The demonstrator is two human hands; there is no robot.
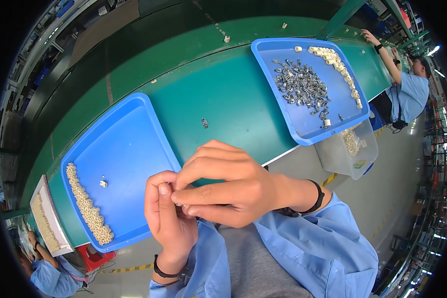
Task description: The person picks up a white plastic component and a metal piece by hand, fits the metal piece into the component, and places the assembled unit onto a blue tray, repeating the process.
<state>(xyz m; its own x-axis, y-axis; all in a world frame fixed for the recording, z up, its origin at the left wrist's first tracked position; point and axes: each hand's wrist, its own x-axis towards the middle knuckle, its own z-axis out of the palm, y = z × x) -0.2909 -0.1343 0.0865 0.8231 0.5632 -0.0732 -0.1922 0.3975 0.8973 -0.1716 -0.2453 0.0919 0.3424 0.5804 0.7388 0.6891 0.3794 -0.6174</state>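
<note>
My left hand (170,218) and my right hand (228,184) meet in front of my body, fingertips pressed together. Both are closed in a pinch around something small; only a pale speck shows between the fingers, too little to name. To their left is a blue tray (129,134) with a packed band of small cream parts (88,204) along its left side and a few loose pieces (103,184). Another blue tray (293,126), at the right, carries a heap of small metal clips (301,84) and a curved row of cream cylindrical pieces (340,67).
Both trays rest on a green worktable (218,94), where a single metal clip (204,122) lies between them. A clear plastic bin (350,154) stands below the right tray. Co-workers sit at far right (412,89) and lower left (54,278), beside a white box (47,218).
</note>
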